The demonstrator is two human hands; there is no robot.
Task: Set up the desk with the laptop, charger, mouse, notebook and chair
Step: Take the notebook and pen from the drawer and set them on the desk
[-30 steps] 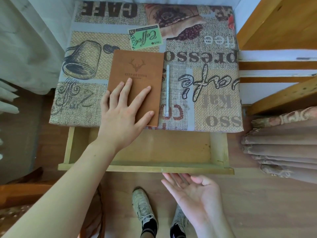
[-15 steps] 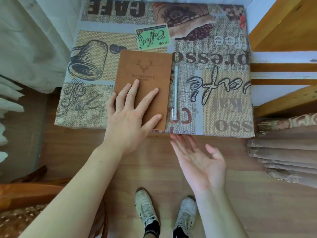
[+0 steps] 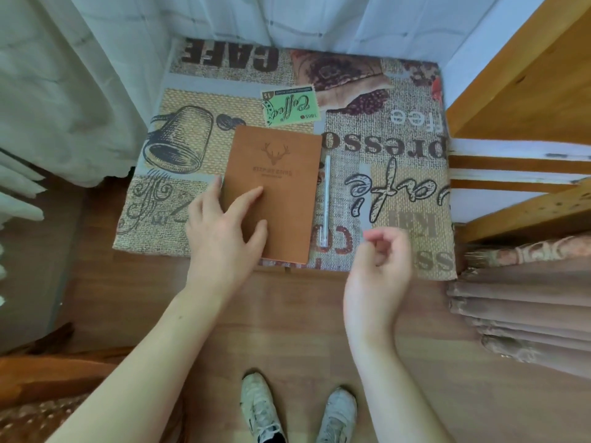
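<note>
A brown notebook (image 3: 281,187) with a deer-head stamp lies closed on the desk (image 3: 399,155), which wears a coffee-print cloth. A white pen (image 3: 325,199) lies just right of it, parallel to its edge. My left hand (image 3: 224,231) rests on the notebook's near left corner, fingers spread, some curling over the left edge. My right hand (image 3: 380,270) hovers at the desk's front edge, right of the pen, fingers loosely curled and holding nothing. No laptop, charger or mouse is in view.
A wooden chair (image 3: 41,378) shows at the lower left. Wooden bed rails (image 3: 527,91) and folded brown fabric (image 3: 524,302) crowd the right side. White curtains (image 3: 64,91) hang left and behind the desk. My shoes (image 3: 300,410) stand on the wood floor.
The drawer under the desk, open a second ago, is now shut. My right hand rose from below the desk edge and curled its fingers. My left hand slid toward the notebook's left edge.
</note>
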